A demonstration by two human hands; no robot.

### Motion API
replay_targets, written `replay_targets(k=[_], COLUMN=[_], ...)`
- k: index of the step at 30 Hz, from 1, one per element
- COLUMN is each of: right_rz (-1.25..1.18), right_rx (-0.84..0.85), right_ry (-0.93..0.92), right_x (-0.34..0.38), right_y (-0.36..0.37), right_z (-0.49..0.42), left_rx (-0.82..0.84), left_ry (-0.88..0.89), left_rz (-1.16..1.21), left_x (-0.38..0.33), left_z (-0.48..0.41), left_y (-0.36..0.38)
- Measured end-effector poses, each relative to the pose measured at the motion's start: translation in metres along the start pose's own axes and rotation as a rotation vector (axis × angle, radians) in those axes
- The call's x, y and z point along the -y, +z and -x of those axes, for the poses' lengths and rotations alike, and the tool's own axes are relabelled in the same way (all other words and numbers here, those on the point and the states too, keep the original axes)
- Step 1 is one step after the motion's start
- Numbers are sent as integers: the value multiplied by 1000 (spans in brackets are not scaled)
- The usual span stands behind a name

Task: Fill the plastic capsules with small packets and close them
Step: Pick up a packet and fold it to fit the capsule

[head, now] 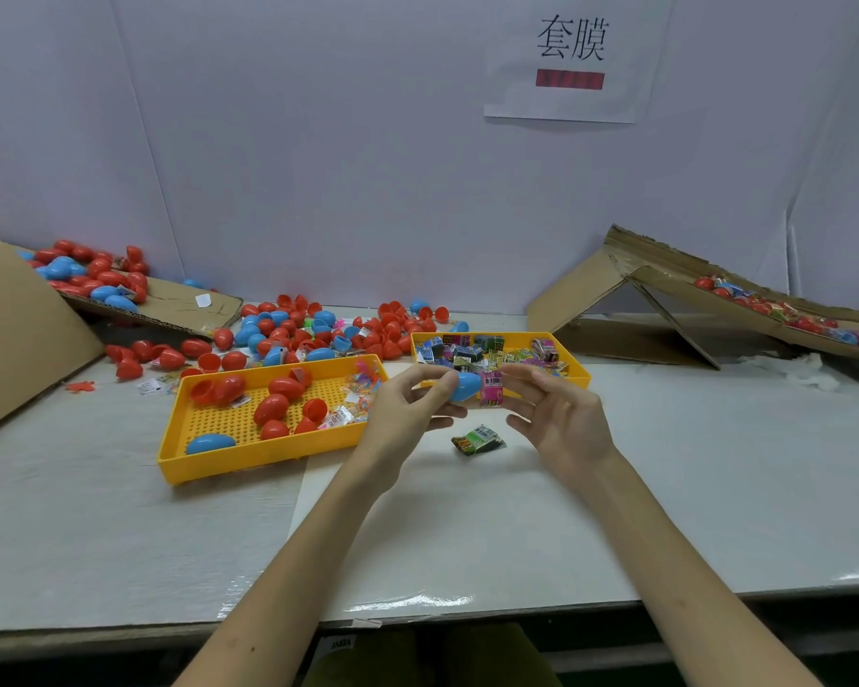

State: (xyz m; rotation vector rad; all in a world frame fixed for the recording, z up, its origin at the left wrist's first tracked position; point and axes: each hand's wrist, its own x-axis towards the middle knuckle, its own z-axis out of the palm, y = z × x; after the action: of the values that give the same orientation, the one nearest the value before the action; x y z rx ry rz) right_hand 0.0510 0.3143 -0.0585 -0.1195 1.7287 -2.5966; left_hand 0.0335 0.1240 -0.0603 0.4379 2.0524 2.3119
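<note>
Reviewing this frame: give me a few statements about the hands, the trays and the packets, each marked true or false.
1. The left hand holds a blue capsule. True.
2. The right hand holds nothing. False: it pinches a pink packet right next to the capsule.
3. A green packet lies loose on the table below the hands. True.
4. The left yellow tray holds only blue capsules. False: most of the pieces in it are red, with a single blue one near the front.
5. The right yellow tray is filled with small packets. True.
</note>
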Motion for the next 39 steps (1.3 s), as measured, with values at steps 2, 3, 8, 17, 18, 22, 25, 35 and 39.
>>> replay_targets(k=[2,3,8,17,18,22,25,35,39], right_rz=[-3,-3,6,112,131,197,218,269,294], right_rx=[4,5,-2,32,36,-2,-52,-7,11], right_ry=[0,1,-3,-18,-19,-57,-89,-94,-76], right_x=[0,0,0,-3,-3,-7,-10,-11,-9], right_y=[0,0,1,1,2,1,0,0,1], right_z=[0,0,1,0,0,-1,-3,-3,-2], left_rx=[16,16,10,17,23,77,106,125,74], left_ry=[-24,-27,-27,-27,-35,-59,-42,-2,9], left_rz=[-1,-5,-17,-51,-34,24,18,-79,-66], left_x=[1,2,3,7,7,6,5,7,6], left_z=[0,0,-1,-3,-3,-2,-1,-1,-2], left_y=[0,0,-1,-1,-1,-3,-3,-4,-5])
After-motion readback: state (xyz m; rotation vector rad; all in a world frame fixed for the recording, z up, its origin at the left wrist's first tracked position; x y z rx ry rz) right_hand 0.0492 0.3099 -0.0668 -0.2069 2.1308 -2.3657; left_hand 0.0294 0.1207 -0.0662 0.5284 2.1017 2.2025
